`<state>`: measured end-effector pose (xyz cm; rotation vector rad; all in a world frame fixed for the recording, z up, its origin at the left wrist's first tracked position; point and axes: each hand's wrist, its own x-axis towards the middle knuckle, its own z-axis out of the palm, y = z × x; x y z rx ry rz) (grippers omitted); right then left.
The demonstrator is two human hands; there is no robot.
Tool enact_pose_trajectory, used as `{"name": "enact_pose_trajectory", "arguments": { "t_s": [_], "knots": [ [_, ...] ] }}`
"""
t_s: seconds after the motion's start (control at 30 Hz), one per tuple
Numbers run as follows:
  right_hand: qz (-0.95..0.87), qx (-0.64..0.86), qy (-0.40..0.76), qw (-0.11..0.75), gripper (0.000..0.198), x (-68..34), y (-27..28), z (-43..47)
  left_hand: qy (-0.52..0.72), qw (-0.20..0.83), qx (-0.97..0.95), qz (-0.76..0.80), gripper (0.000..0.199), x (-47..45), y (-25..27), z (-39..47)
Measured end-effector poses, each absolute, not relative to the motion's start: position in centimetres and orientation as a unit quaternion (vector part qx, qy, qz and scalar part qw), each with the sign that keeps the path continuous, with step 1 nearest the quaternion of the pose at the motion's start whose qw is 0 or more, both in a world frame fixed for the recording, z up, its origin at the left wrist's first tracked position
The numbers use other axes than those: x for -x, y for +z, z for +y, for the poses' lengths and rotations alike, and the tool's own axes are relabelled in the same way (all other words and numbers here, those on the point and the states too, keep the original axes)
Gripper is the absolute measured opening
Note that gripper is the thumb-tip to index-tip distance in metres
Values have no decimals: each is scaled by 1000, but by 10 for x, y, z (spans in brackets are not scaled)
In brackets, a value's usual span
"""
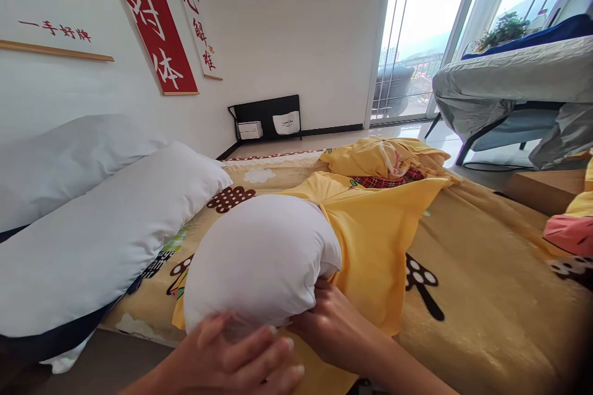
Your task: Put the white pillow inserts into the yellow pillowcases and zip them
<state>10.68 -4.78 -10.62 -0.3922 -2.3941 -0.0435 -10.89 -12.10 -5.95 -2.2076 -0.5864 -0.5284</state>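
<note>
OK so the white pillow [259, 253] is lying close to the near edge of the bed [486, 284], on top of a yellow pillowcase [380, 234] that fans out to its right. Right hand [331, 321] has its fingers curled together at the pillow's near right side, but whatever's pinched in there is hidden, so I can't tell if it's pillow, case or both. Left hand [222, 361] is a bit blurry, fingers spread apart along the pillow's near side. Two more white pillows [115, 216] lie along the bed's left edge, and a crumpled heap of yellow bedding [361, 157] sits by the far edge
</note>
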Motion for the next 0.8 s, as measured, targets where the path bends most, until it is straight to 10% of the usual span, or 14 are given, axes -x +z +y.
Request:
{"name": "enact_pose_trajectory", "arguments": {
  "t_s": [0.23, 0.5, 0.8],
  "knots": [
    [-915, 167, -32, 367, 19, -106, -105, -50, -62, 246, 911, -326, 75, 79, 12, -82],
    [-918, 188, -10, 349, 21, -105, -124, -70, 44, 32, 963, -265, 33, 62, 16, -58],
    [-924, 229, -39, 305, 16, -132, -143, -71, 162, 30, 948, -271, 8, 49, -15, -56]
  ]
}}
